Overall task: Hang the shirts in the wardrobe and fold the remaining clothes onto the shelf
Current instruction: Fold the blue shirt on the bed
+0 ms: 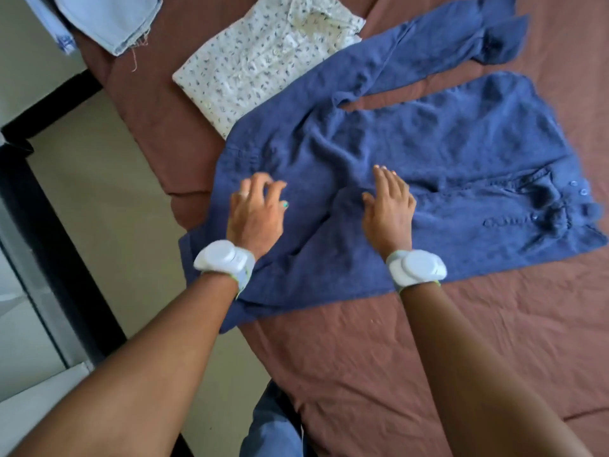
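Head view: looking down on a blue shirt (412, 153) spread across a bed (379, 351) under a brown cover. Collar and buttons at the shirt's right end, hem end hanging over the bed edge at the left, one long sleeve (428, 54) stretched out just beyond the body. Left hand (255, 211) over the hem end of the blue shirt, fingers loosely bent and blurred, gripping nothing that can be made out; contact with the cloth cannot be told. Right hand (390, 209) near the middle of the blue shirt, fingers straight and flat to the fabric, clasping nothing, beside a raised ridge of cloth. White bands on both wrists.

Beyond the blue shirt, touching its far edge: a white patterned shirt (260, 61), already folded flat. Farther beyond again, at the bed's corner: a pale denim piece (108, 18), frayed at the hem.

Step in hand, judging by the flat palm and the creases: smoothing the blue shirt on the bed ahead of folding or lifting. Next move likely calls for pressing out the central ridge, then bringing the loose sleeve over the body, or else taking hold at the collar end to carry the garment to a hanger. Wardrobe and shelf not visible.
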Tool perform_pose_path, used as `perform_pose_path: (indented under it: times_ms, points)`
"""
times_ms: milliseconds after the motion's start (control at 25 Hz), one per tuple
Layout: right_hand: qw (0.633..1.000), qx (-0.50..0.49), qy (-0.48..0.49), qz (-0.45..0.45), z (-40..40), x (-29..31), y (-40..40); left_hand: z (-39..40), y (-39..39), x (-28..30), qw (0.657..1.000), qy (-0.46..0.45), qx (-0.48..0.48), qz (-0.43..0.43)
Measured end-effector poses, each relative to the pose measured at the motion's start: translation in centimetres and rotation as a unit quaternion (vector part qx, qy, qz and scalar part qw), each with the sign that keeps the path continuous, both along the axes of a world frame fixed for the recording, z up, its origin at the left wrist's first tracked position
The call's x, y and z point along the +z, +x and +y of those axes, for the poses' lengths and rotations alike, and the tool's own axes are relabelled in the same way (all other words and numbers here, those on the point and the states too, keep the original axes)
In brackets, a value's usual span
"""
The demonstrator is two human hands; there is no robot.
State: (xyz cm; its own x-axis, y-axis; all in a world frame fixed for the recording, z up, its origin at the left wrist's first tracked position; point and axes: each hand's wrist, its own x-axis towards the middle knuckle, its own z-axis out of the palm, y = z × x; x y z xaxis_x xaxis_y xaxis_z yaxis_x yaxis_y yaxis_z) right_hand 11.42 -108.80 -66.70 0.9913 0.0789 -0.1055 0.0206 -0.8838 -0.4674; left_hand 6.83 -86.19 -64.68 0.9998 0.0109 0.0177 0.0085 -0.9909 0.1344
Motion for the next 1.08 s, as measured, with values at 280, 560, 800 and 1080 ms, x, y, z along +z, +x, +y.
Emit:
perform_pose_path:
  times_ms: [280,560,800,1080]
  points:
    - [0.994,0.042,-0.072,0.069,-3.7,0.6,15.3,-5.8,19.4,-0.9,0.957,0.046,-0.238,0.158]
    - [0.94,0.208,-0.258,0.085,-5.4,0.4,19.4,-3.7,22.6,-0.1,0.897,0.287,-0.293,0.167]
    - [0.866,0.156,-0.467,0.09,-11.3,4.1,20.1,-3.5,22.5,4.6,0.86,0.232,-0.413,0.189]
    - [0.899,-0.074,-0.432,0.026,-21.8,6.9,13.2,-10.5,15.2,9.5,0.857,0.115,-0.307,0.398]
